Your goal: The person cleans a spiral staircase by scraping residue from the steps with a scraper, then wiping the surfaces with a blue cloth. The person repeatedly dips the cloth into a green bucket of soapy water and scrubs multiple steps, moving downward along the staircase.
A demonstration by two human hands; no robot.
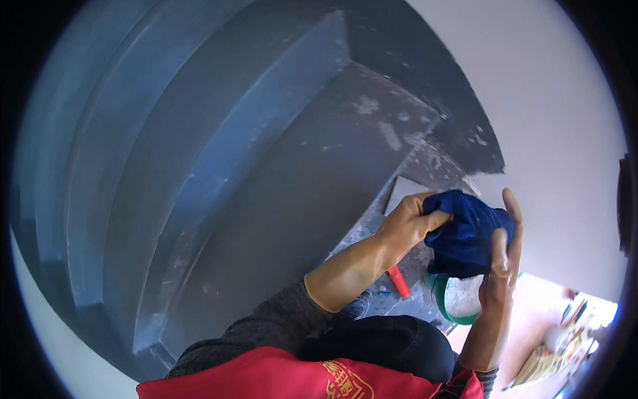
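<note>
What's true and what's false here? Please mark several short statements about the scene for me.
1. A crumpled, dark blue fabric cloth is in the left hand. True.
2. Both hands are bare. False: the left hand and the right hand wear tan, glossy gloves.
3. A round, green-walled bucket appears just below the cloth in the picture. True.
4. The right hand grips something red. False: the straight, bright red object is in neither hand.
5. A smooth, whitish wall rises at the right. True.
</note>
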